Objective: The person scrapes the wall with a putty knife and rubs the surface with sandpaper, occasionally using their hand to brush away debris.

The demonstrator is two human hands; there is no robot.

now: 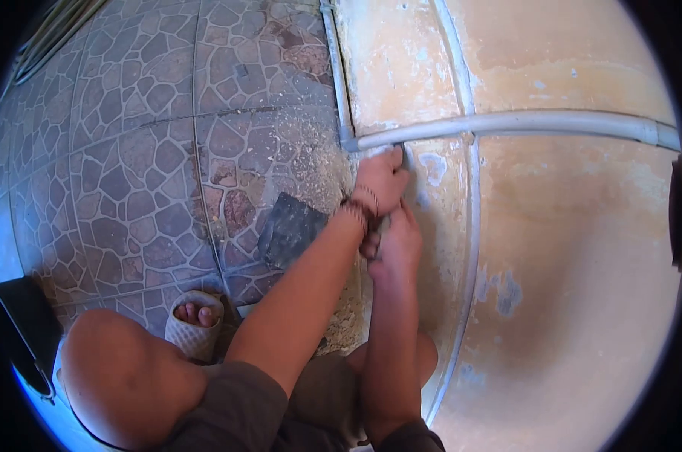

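Note:
Low against the wall, both my hands are close together just under a grey pipe (522, 122). My left hand (381, 183), with dark beaded bracelets (362, 213) at the wrist, is closed, its knuckles near the pipe's left end. A small dark edge (404, 156) of a tool shows beside its fingers, against the wall. Directly behind it, my right hand (399, 237) is also closed, fingers curled below the left wrist. What the right hand grips is hidden by the hands, and I cannot tell what it is.
Pale flaking wall (567, 226) fills the right side. A vertical pipe (337, 68) meets the grey one at a corner. Chips and dust lie on the stone-patterned floor (137, 166). A dark slab (292, 230) lies left of my arms. A black bucket (17, 331) stands lower left, near a sandalled foot (195, 320).

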